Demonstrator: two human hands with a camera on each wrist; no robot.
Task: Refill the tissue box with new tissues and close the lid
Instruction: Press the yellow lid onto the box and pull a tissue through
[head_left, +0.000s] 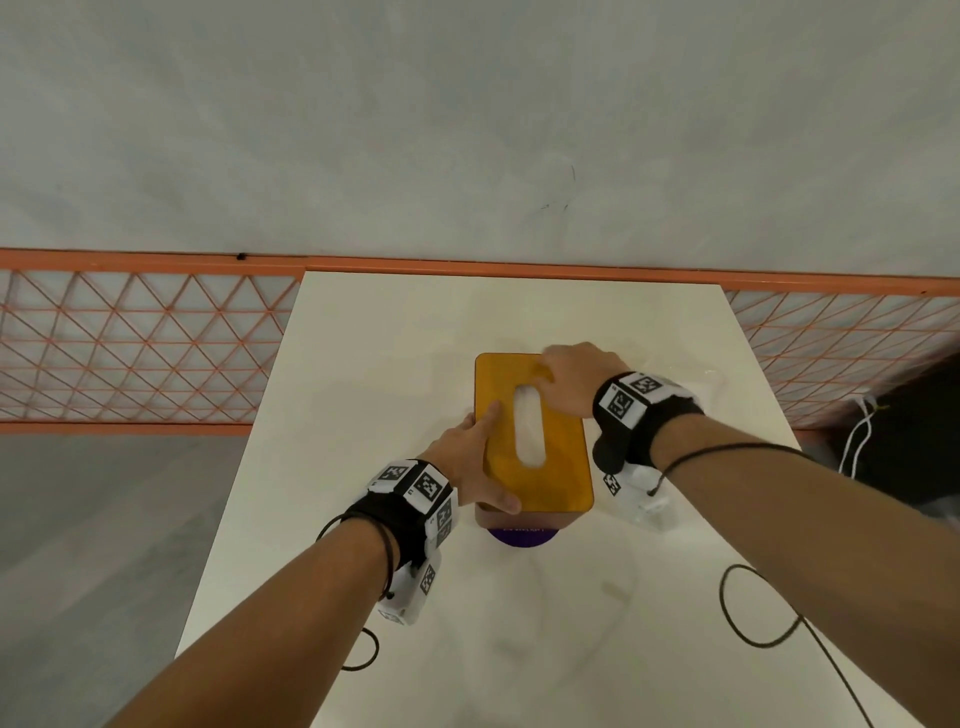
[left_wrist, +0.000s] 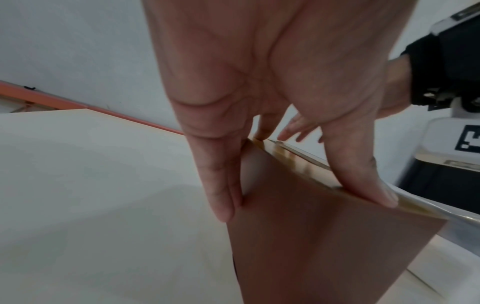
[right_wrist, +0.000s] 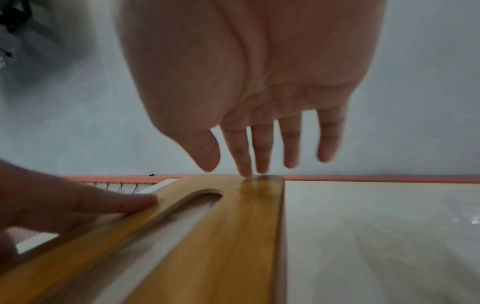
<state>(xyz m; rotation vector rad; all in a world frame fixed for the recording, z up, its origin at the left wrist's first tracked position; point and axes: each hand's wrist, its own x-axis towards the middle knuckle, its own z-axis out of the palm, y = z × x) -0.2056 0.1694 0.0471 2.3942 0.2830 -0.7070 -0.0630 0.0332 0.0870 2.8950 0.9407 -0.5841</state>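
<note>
Left hand (head_left: 470, 457) and right hand (head_left: 571, 376), fingers straight and gripping nothing, touch the wooden lid (head_left: 550, 467) of a tissue box (left_wrist: 324, 246).

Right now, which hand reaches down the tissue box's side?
The left hand: its thumb lies on the lid while fingers run down the tissue box's side. The right hand only touches the lid's far end.

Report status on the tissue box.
Left hand braces tissue box side, thumb on lid. Right hand fingertips press lid's far end. Lid looks flat. No obstruction seen.
</note>
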